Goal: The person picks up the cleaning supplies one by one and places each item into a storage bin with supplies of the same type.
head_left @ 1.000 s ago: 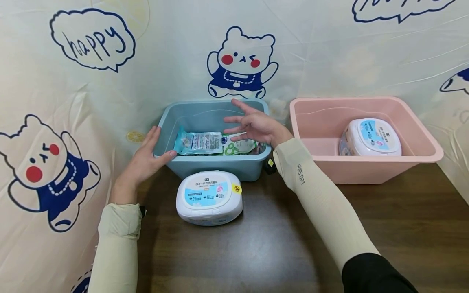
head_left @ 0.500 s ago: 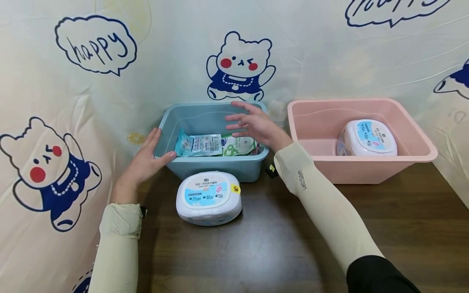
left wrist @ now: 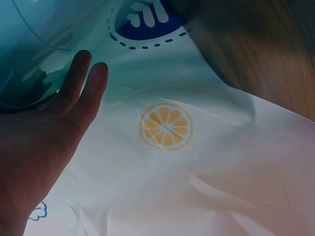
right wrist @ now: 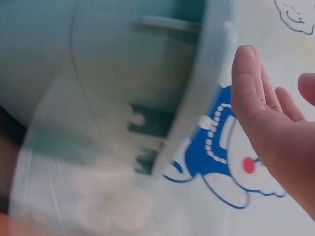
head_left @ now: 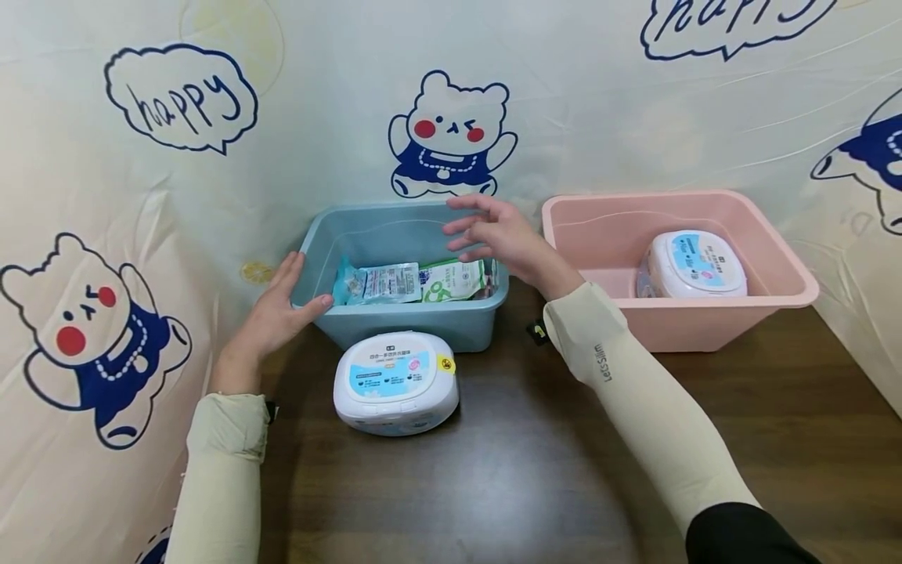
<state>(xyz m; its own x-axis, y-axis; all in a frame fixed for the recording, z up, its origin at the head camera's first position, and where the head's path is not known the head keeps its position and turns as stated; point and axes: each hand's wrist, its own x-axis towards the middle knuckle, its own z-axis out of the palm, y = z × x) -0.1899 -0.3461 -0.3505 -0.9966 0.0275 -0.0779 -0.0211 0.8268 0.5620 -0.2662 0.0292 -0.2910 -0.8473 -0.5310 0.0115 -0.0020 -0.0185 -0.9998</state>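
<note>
Two hands (head_left: 271, 315) (head_left: 503, 239), fingers loosely extended, are at the blue bin (head_left: 416, 323) behind a white tub (head_left: 396, 384).

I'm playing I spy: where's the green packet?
In the head view, the green packet lies inside the blue bin, just right of the turquoise packet.

Head view looks forward-down at both hands (head_left: 276, 315) (head_left: 510, 241); nearer wrist views share printed cloth (left wrist: 128, 177)

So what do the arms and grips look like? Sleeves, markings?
Left grip and right grip: ungloved. Left sleeve: pale beige, bunched at the cuff, small black piece there. Right sleeve: pale beige, dark "LetsSlim" lettering, black fabric above it.
</note>
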